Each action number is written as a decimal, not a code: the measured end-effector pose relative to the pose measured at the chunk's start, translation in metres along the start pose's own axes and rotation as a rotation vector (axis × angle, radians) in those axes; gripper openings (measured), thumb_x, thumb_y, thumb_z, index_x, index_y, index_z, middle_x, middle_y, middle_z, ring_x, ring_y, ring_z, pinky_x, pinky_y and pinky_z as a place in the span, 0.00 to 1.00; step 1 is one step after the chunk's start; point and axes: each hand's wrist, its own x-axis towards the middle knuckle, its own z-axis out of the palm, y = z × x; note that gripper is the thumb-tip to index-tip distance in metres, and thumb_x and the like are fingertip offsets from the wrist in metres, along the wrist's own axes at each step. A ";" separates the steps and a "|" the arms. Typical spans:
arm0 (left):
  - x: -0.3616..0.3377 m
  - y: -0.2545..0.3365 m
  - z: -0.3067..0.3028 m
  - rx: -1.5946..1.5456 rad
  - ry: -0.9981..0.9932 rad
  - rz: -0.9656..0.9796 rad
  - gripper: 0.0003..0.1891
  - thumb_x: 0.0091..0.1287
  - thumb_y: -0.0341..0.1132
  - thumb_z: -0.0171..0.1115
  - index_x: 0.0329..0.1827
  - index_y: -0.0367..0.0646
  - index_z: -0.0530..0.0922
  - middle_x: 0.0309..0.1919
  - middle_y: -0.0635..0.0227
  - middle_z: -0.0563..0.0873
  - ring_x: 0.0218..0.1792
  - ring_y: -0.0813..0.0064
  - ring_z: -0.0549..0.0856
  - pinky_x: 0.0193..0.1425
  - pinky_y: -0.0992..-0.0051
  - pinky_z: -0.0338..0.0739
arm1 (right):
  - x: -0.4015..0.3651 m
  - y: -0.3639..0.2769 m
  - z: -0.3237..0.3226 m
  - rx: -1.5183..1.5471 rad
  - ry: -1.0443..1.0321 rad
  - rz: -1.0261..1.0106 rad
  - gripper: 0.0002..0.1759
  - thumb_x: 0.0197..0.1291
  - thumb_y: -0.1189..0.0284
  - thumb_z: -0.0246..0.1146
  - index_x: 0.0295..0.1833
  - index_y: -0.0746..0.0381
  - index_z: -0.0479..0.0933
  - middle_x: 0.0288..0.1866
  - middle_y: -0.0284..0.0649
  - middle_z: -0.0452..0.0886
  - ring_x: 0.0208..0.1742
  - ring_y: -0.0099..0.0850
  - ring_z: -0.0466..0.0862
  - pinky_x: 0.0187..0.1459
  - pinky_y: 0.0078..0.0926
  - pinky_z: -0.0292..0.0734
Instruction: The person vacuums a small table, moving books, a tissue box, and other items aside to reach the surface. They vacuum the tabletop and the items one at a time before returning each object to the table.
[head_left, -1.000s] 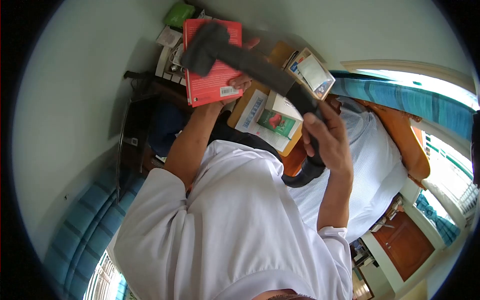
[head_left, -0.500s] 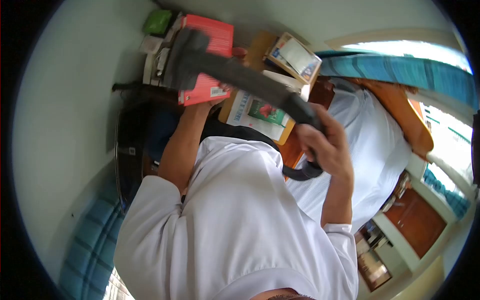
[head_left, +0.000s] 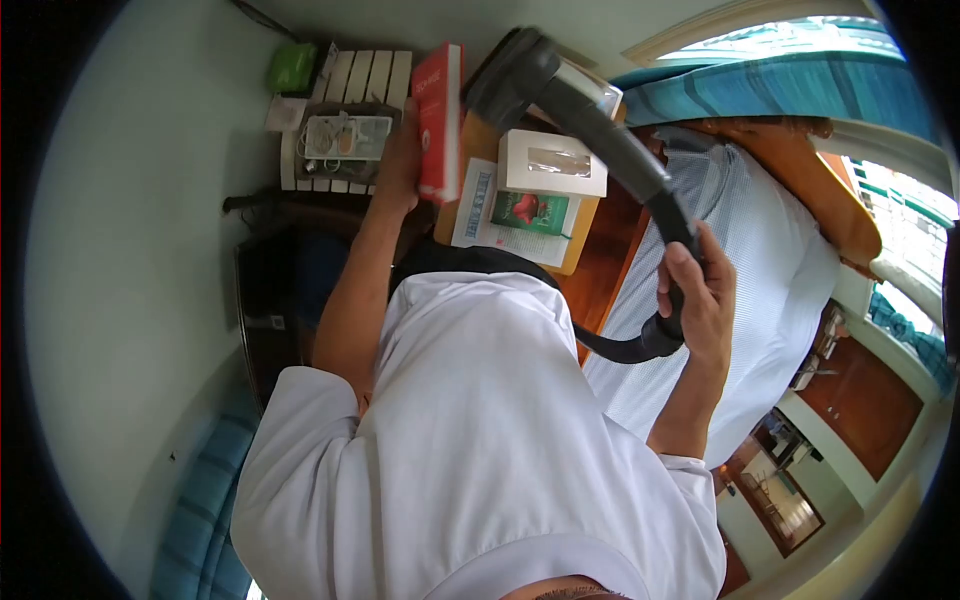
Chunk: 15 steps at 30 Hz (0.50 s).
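Note:
My left hand [head_left: 400, 165] grips a red hardcover book [head_left: 432, 125], tilted up so that its white page edge shows on the right. My right hand [head_left: 702, 300] is wrapped around the handle of a black vacuum cleaner hose [head_left: 610, 140]. Its wide nozzle [head_left: 515, 85] is in the air, right of the book and apart from it. From the handle the hose bends down and goes behind my white shirt. Beneath the nozzle lie a white box with a clear window [head_left: 553, 163] and a green book [head_left: 535, 212] on a printed sheet [head_left: 472, 208].
At the left stands a white slatted rack [head_left: 372, 75] with a clear tray of cables [head_left: 347, 138] and a green packet [head_left: 290, 68]. A bed with a pale striped cover [head_left: 735, 240] is on the right, below a blue curtain [head_left: 780, 85]. A dark chair [head_left: 270, 290] is near my left arm.
The book has turned from showing its broad cover to a steep tilt. The nozzle has moved right, off the book. My right hand has shifted slightly right, still on the handle.

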 end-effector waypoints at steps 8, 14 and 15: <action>0.095 -0.066 0.099 0.086 0.133 0.468 0.26 0.83 0.51 0.55 0.72 0.39 0.73 0.62 0.55 0.83 0.56 0.66 0.87 0.59 0.64 0.87 | -0.031 0.023 -0.020 0.092 0.250 -0.133 0.21 0.76 0.62 0.65 0.64 0.65 0.77 0.23 0.32 0.76 0.17 0.16 0.74 0.19 0.14 0.70; 0.122 -0.112 0.172 -0.171 0.110 0.203 0.21 0.79 0.42 0.63 0.66 0.35 0.74 0.57 0.57 0.85 0.56 0.66 0.85 0.61 0.64 0.79 | -0.067 0.044 -0.024 0.110 0.403 -0.009 0.20 0.76 0.60 0.65 0.61 0.65 0.77 0.23 0.32 0.76 0.17 0.17 0.74 0.19 0.15 0.70; 0.121 -0.116 0.178 -0.161 0.118 0.175 0.20 0.79 0.40 0.63 0.66 0.36 0.74 0.56 0.57 0.85 0.56 0.66 0.85 0.61 0.64 0.78 | -0.072 0.048 -0.024 0.124 0.436 0.025 0.21 0.76 0.59 0.66 0.60 0.64 0.77 0.23 0.32 0.75 0.17 0.17 0.74 0.19 0.15 0.70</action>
